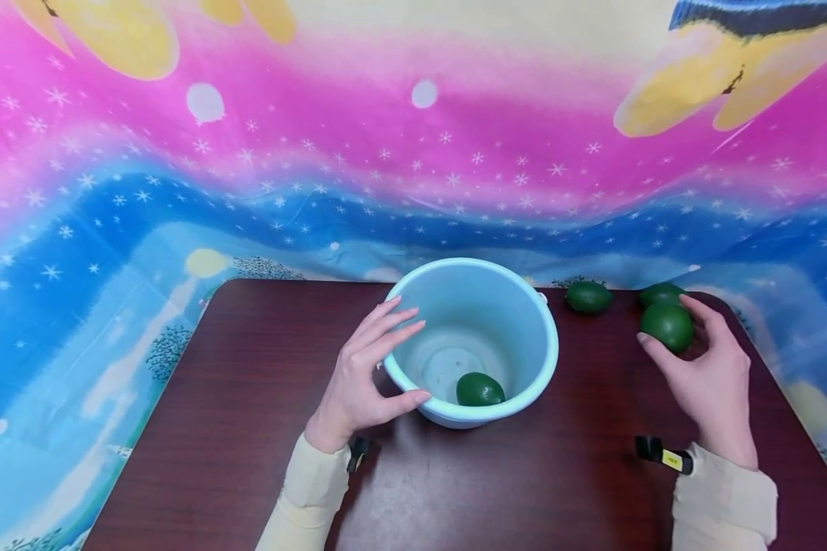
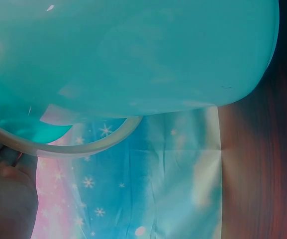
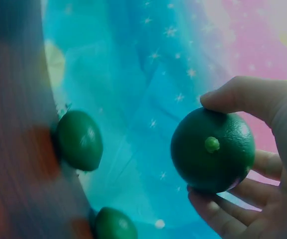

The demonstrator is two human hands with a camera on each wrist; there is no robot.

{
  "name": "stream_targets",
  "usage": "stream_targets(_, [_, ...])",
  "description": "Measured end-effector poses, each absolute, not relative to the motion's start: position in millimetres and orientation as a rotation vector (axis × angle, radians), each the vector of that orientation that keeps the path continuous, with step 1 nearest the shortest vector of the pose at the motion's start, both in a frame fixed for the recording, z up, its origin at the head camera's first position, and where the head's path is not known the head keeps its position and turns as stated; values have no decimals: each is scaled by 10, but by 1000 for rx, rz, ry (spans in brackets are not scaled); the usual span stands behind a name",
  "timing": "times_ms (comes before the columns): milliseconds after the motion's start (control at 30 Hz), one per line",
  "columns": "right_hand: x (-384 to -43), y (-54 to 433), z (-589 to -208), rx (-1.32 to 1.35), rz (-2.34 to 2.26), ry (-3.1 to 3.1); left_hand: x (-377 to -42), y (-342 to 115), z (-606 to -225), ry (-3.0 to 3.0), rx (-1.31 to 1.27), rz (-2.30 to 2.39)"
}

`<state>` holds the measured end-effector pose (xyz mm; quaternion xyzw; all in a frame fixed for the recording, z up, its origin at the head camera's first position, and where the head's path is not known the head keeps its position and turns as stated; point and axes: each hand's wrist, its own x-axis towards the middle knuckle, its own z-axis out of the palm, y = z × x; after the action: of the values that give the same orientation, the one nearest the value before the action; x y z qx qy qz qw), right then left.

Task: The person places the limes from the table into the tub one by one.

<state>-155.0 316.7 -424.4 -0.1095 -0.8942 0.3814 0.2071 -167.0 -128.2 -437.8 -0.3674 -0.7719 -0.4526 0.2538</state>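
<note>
A light blue bucket (image 1: 469,264) stands on the table with one dark green avocado (image 1: 480,389) at its bottom. My left hand (image 1: 361,375) is at the bucket's left side, fingers spread and fairly straight over the rim, thumb along the front of the rim. In the left wrist view the bucket's wall (image 2: 133,55) fills the upper part. With thumb and fingers, my right hand (image 1: 713,375) grips an avocado (image 1: 666,327), its small stem nub facing the right wrist camera. Behind it lies another avocado (image 1: 660,294), partly hidden, and left of that a further avocado (image 1: 589,297).
The dark red-brown wooden table (image 1: 248,428) has its far edge just behind the bucket and the loose avocados. A colourful cloth (image 1: 358,184) with snowflakes hangs behind the table and along its sides. Both wrists carry black straps over pale sleeves (image 1: 724,497).
</note>
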Motion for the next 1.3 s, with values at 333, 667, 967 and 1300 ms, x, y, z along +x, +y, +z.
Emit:
stream_targets(333, [-1562,2998,-4210,-241,1194,-2339,-1664,-1275,-4377,-2095,-996,-1221])
stream_targets(667, [-1572,2874,-4193,-195,1340,-2250,-1671,-1272,-4389,-2081,-1010,-1225])
stream_targets(967, [-1559,2798,-4175,-120,1384,-2163,-1674,-1267,-4383,-2085,-1007,-1230])
stream_targets(1300, [-1556,2733,-4178,-95,1392,-2131,-1677,-1288,-4367,-2083,-1013,-1225])
